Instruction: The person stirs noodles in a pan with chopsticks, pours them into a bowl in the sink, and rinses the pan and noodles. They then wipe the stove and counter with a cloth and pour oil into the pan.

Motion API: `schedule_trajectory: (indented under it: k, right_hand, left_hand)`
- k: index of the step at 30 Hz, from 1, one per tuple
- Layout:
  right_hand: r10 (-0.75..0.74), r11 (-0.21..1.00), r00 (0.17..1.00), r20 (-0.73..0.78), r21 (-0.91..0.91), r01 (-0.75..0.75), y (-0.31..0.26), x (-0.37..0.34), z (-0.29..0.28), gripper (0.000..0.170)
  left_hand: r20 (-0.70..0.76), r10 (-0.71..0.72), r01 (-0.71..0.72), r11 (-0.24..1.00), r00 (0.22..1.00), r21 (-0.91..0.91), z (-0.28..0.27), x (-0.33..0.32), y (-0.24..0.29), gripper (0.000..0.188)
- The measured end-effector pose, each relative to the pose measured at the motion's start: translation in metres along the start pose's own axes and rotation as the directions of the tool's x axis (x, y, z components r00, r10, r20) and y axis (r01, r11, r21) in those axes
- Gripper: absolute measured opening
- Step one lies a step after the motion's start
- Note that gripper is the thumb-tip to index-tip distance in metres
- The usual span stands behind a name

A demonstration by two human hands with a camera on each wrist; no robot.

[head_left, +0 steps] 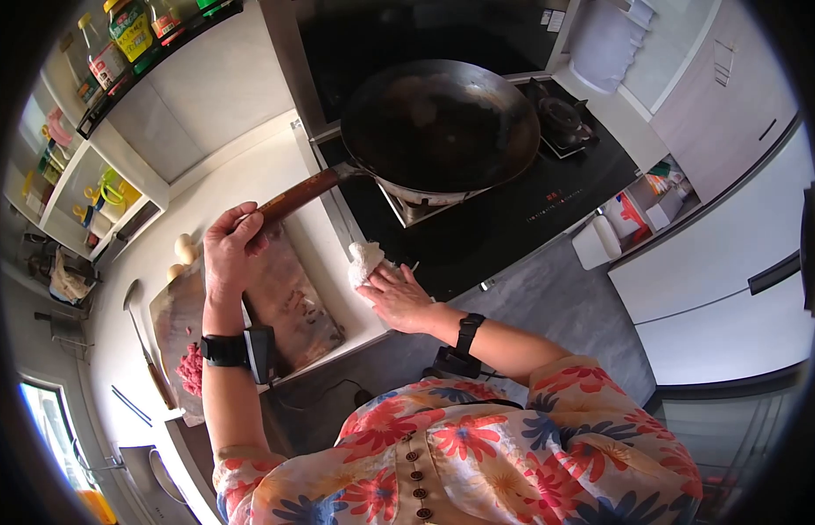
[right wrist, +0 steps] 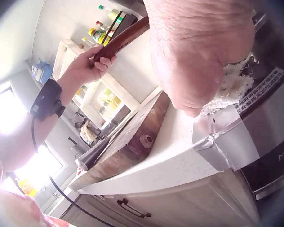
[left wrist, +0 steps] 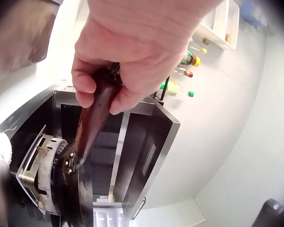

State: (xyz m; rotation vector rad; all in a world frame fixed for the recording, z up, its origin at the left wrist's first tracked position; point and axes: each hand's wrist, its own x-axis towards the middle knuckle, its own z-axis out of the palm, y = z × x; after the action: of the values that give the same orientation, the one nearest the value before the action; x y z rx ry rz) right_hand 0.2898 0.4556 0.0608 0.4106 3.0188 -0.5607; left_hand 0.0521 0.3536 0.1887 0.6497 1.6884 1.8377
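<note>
My left hand (head_left: 225, 249) grips the wooden handle (head_left: 298, 194) of a large dark wok (head_left: 442, 131) near its end. In the left wrist view, fingers and thumb curl round the handle (left wrist: 95, 113). The wok rests on the left burner of a black glass stove (head_left: 477, 241). At the stove's front left edge, my right hand (head_left: 397, 300) holds a bunched, fluffy white cloth (head_left: 365, 260) against the surface. The cloth (right wrist: 232, 90) sticks out beside the hand in the right wrist view, and the hand hides part of it.
A thick cutting board (head_left: 289, 302) with raw minced meat (head_left: 190, 369) lies on the white counter left of the stove. Eggs (head_left: 185, 248) and a long-handled ladle (head_left: 145, 337) are beside it. A second burner (head_left: 561, 118) is at right. Bottles (head_left: 127, 33) stand on a wall shelf.
</note>
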Motion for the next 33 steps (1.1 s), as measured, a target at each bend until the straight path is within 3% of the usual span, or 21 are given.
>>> schedule_trajectory:
  k: [9,16,21,23,26,28,29,31,33]
  right_hand:
    - [0.011,1.000,1.000,-0.005,0.008,-0.011,0.000,0.001,0.002,0.049]
    - [-0.002,1.000,1.000,0.003,-0.006,0.002,0.001,0.002,0.001,0.049]
    - [-0.005,1.000,1.000,-0.021,-0.010,0.004,0.002,0.001,0.002,0.045]
    - [-0.021,1.000,0.999,-0.025,-0.023,0.020,0.005,0.003,0.003,0.045]
    - [-0.078,0.997,0.992,-0.097,-0.029,0.076,0.009,0.004,0.008,0.045]
    - [-0.106,0.994,0.988,-0.112,-0.040,0.102,0.011,0.003,0.008,0.045]
    - [-0.152,0.988,0.983,-0.107,-0.046,0.148,0.011,0.004,0.007,0.045]
    - [-0.107,0.994,0.993,-0.053,-0.037,0.105,0.011,0.004,0.004,0.046]
    - [-0.131,0.991,0.990,-0.045,-0.034,0.129,0.013,0.004,0.002,0.046]
  left_hand:
    - [0.018,-0.003,0.003,1.000,1.000,-0.026,-0.014,0.019,-0.005,0.023]
    - [-0.018,0.019,-0.020,0.996,1.000,-0.084,-0.014,0.011,-0.006,0.043]
    - [-0.107,0.034,-0.045,0.993,0.994,-0.111,-0.029,-0.018,-0.009,0.053]
    - [-0.095,0.035,-0.041,0.997,0.995,-0.067,-0.051,-0.036,-0.019,0.047]
    - [-0.151,-0.037,0.029,0.998,0.988,-0.051,-0.077,-0.082,-0.018,0.045]
    - [-0.263,-0.053,0.051,0.999,0.963,-0.016,-0.105,-0.110,-0.022,0.039]
    - [-0.320,-0.063,0.070,0.997,0.945,0.010,-0.119,-0.126,-0.018,0.037]
    - [-0.418,-0.079,0.101,0.994,0.905,0.031,-0.144,-0.155,-0.003,0.034]
    - [-0.545,-0.016,0.076,0.993,0.838,0.087,-0.169,-0.182,0.009,0.031]
